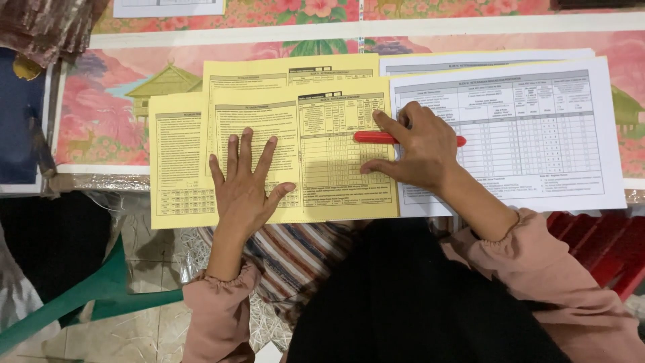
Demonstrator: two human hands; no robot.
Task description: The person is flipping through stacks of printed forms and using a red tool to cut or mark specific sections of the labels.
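Observation:
My left hand [246, 185] lies flat, fingers spread, on the top yellow printed form [336, 171] near the table's front edge. My right hand [414, 149] rests on the right part of that same form and grips a red pen [373, 137] that lies sideways across the form's table of boxes, index finger stretched along it. Two more yellow forms [176, 161] lie underneath, offset to the left and up. A white printed form [537, 134] lies to the right, partly under my right hand.
The table has a floral pink cloth [107, 101] with a white border. A dark blue thing [20, 114] sits at the left edge. Below are a green plastic chair [87, 289], a striped cloth [295, 252] and a red chair [605, 249] at right.

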